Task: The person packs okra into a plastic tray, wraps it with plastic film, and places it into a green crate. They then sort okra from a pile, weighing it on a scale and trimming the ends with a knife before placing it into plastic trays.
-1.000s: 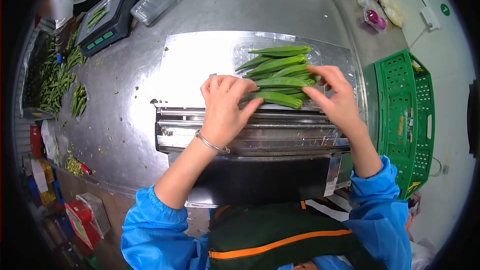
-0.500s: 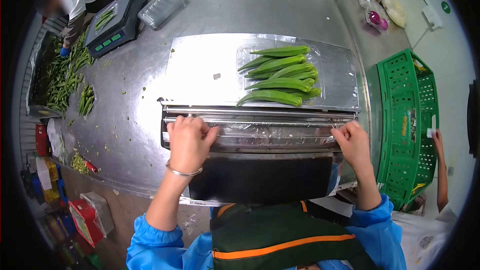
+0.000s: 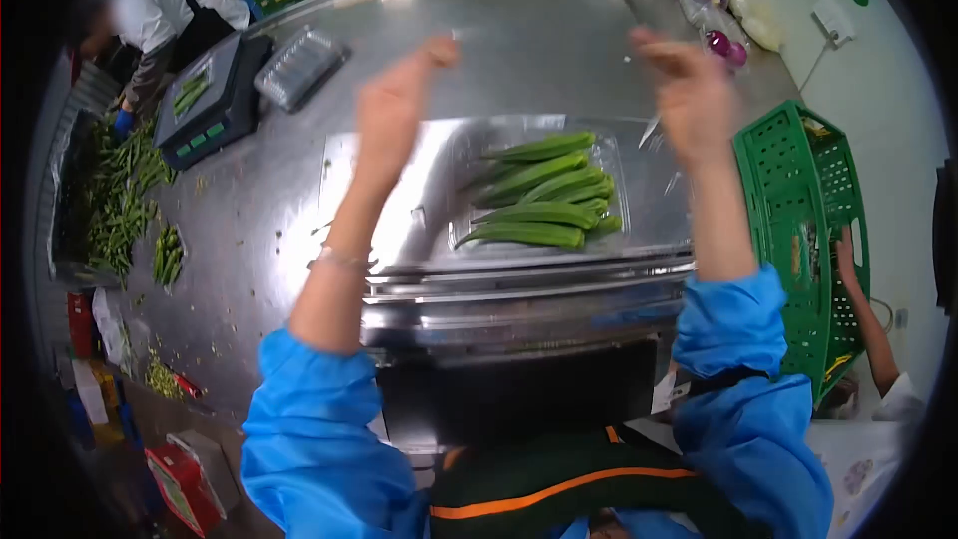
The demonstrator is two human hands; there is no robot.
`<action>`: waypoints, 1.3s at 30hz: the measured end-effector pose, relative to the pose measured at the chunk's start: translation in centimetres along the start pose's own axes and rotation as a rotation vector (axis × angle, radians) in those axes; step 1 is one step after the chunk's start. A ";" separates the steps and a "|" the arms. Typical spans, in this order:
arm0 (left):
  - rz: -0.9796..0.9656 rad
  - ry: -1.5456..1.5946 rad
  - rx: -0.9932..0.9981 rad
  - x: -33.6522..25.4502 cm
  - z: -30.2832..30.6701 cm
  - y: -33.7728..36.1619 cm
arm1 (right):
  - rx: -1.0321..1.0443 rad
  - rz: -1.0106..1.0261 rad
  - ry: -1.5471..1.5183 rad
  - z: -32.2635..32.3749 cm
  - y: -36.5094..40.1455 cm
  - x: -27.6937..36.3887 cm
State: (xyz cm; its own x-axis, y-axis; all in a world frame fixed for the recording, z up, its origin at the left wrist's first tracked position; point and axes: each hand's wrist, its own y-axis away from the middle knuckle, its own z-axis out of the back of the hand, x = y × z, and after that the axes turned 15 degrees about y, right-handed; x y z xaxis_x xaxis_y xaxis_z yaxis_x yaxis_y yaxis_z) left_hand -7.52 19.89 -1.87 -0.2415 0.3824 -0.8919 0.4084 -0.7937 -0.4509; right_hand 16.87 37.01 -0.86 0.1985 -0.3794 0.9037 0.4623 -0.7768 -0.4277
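Note:
Okra pods point(image 3: 544, 190) lie side by side in a clear plastic tray point(image 3: 617, 172) on the flat metal plate of a film wrapping machine point(image 3: 519, 304). My left hand point(image 3: 394, 105) is raised over the table, beyond the plate's left part, with fingers pinched together. Level with it on the right, my right hand point(image 3: 689, 90) is also pinched. Both are smeared by motion. Faint glints by the right hand and over the plate suggest clear cling film point(image 3: 651, 130) drawn out between them; its edges hardly show.
A scale point(image 3: 210, 110) and stacked clear trays point(image 3: 299, 68) stand at the back left. Loose okra point(image 3: 125, 190) fills a bin by a co-worker point(image 3: 180, 15). Green crates point(image 3: 788, 230) stand at the right, where another person's hand point(image 3: 845, 250) reaches in. Bagged onions point(image 3: 723, 45) lie behind.
Both my hands have moved from the rollers at the machine's front, up and forward past the okra tray. The view has shifted slightly. The other person's hand at the crate has moved leftward.

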 end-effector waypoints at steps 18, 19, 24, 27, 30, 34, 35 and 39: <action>1.013 0.396 0.478 -6.2 2.5 13.6 | 0.797 -0.820 0.375 1.2 13.5 9.4; 1.097 0.469 0.476 -7.0 3.1 16.0 | 0.806 -0.846 0.314 1.1 15.5 9.8; 1.179 0.463 0.361 -8.8 4.9 26.7 | 0.808 -0.942 0.159 1.4 24.2 10.2; 1.282 0.410 -0.063 -5.6 4.2 29.9 | 0.658 -1.167 0.215 1.6 27.7 6.7; 1.038 0.502 -0.333 -7.0 2.3 31.1 | 0.370 -1.225 0.169 2.5 32.0 5.9; 0.796 0.153 -0.538 -5.9 -0.6 31.3 | 0.080 -0.953 0.571 -0.1 36.6 5.2; 0.761 0.327 -0.673 -5.4 -1.0 31.0 | -0.166 -1.104 0.246 -1.2 35.5 5.9; 0.865 0.554 -0.956 -8.8 1.5 33.2 | -0.388 -1.233 -0.004 0.5 35.3 10.7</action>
State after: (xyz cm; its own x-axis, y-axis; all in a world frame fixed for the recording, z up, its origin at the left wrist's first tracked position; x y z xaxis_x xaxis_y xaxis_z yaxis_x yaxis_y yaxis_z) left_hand 6.87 -10.52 -8.88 0.6737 0.2568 -0.6930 0.7349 -0.3315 0.5916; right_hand 35.73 5.77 -6.24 -0.1739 0.6891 0.7035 0.0615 -0.7054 0.7061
